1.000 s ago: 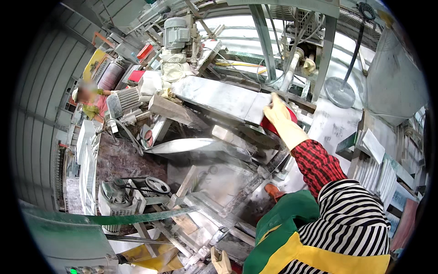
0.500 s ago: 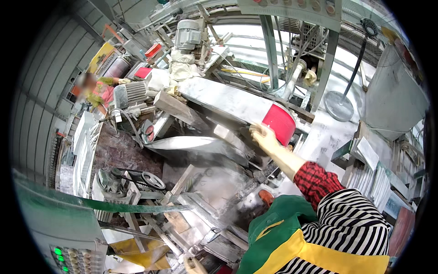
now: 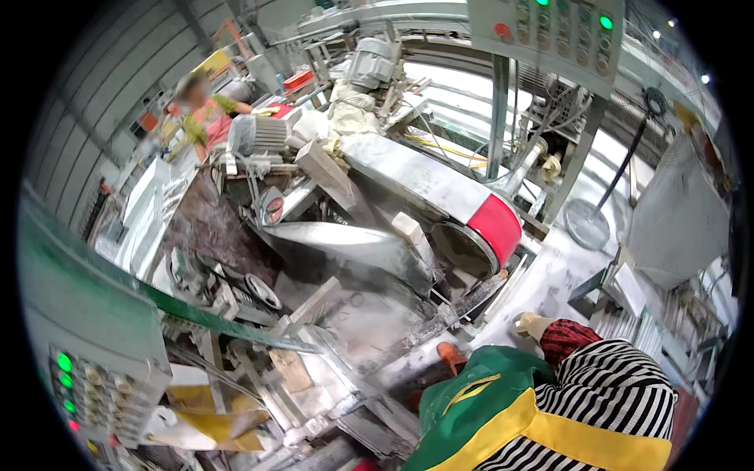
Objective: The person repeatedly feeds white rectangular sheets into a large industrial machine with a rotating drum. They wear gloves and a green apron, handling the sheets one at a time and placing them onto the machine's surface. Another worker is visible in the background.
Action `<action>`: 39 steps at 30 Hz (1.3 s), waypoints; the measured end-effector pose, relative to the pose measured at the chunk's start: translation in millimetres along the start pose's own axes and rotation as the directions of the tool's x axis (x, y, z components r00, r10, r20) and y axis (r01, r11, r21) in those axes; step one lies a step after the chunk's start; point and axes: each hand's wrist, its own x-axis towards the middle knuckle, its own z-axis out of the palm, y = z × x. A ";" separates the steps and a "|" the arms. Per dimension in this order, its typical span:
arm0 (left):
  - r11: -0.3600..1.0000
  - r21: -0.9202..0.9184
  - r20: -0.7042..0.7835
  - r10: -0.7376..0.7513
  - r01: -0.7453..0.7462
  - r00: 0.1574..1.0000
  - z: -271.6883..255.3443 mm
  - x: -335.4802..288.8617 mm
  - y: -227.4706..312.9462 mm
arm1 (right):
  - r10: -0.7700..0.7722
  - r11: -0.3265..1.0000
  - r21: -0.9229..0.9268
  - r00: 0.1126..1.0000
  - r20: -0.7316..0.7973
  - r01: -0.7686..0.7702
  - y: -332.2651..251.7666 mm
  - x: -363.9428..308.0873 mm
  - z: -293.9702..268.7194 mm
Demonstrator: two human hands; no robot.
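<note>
My right hand (image 3: pixel 534 323) hangs low by my striped, aproned body, below a red checked cuff. Its fingers are small and partly turned away, so their closure is unclear; nothing shows in it. Nearest to it is the pale dusty floor (image 3: pixel 510 302). Ahead stands a long white machine guard (image 3: pixel 416 179) with a red rounded end (image 3: pixel 498 228), apart from my hand. Under that end a round hollow (image 3: pixel 463 247) shows. A grey curved sheet (image 3: pixel 345 242) lies beside the guard. My left hand is out of the picture.
Control panels with lit buttons stand at lower left (image 3: pixel 102 385) and upper right (image 3: pixel 550 35). A co-worker (image 3: pixel 210 122) is at the far left. Thin slabs (image 3: pixel 628 322) and a round-based stand (image 3: pixel 587 224) are at right. A handwheel (image 3: pixel 261 292) sits at left.
My right hand has drawn back from beside the red guard end, down toward my body. The hand at the bottom edge has gone out of view. My view has shifted.
</note>
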 end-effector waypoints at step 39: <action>0.987 -0.144 0.049 -0.061 0.067 0.997 -27.0 -14.8 -2.4 | -0.561 0.776 -0.262 0.818 0.130 0.574 -144.4 -18.8 61.7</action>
